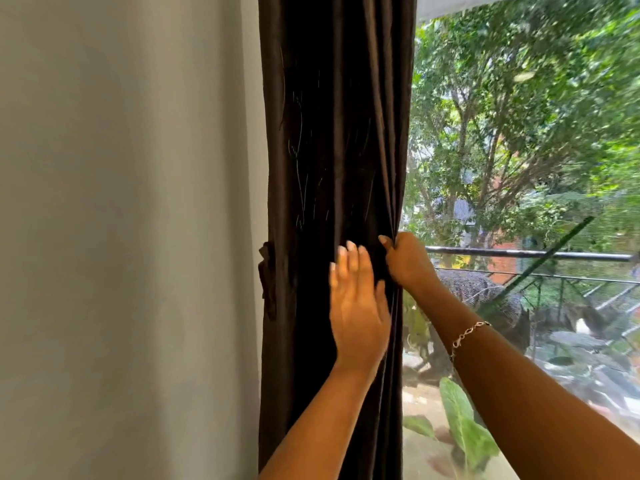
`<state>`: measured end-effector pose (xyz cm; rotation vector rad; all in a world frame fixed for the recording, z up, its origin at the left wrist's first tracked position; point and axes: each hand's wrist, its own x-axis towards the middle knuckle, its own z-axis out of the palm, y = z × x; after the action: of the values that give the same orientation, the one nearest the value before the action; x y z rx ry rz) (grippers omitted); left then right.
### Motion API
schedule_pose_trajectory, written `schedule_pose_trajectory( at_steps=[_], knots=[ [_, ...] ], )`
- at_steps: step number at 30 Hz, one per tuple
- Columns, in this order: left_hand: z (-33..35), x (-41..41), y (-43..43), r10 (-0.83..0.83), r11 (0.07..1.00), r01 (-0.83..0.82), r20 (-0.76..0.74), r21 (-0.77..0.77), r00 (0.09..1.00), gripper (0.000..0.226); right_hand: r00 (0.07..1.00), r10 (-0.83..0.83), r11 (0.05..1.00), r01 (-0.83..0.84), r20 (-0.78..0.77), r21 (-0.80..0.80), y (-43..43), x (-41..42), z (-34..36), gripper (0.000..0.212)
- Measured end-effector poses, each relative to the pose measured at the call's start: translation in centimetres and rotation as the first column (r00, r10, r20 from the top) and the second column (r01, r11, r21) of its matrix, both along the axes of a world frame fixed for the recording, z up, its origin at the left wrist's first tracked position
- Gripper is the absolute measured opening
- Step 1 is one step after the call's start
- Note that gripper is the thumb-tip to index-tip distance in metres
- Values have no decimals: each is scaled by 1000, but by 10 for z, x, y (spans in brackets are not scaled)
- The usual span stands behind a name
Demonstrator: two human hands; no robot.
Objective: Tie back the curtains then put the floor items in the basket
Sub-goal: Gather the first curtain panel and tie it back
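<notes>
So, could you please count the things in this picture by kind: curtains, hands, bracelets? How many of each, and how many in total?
dark brown fabric curtain: 1
bare hands: 2, the left hand flat on it, the right hand gripping its edge
silver chain bracelet: 1, on the right wrist
total: 4

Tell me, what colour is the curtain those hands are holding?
The curtain is dark brown, nearly black, with faint pale thread-like streaks. The head view shows it best.

No text, label, brand, number or sign can be read anywhere in this view.
</notes>
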<state>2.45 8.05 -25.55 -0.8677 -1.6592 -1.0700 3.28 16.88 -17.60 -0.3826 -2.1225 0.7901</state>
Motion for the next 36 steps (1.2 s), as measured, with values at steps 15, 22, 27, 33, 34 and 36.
schedule_pose_trajectory(
  at_steps=[15,22,27,33,34,36],
  knots=[
    [8,-23,-32,-94,958,-9,341,287,935,46,1000,-18,998,17,20,56,-2,-11,-4,39],
    [6,-7,-6,-111,992,85,333,91,936,55,994,109,994,-109,-22,-18,-20,-14,0,36],
    [9,-5,2,-136,991,131,369,39,919,54,974,222,967,-226,-46,-121,-31,-9,-1,49],
    [4,-7,7,-173,984,178,389,24,905,44,977,211,965,-213,-28,-155,-30,-11,-5,44],
    [2,-7,7,-177,983,184,365,17,914,48,982,185,972,-186,-25,-144,-28,-11,-4,42],
    [-4,-1,3,-182,983,178,259,36,949,48,991,133,987,-134,-9,-92,-23,-12,-3,40]
  ],
)
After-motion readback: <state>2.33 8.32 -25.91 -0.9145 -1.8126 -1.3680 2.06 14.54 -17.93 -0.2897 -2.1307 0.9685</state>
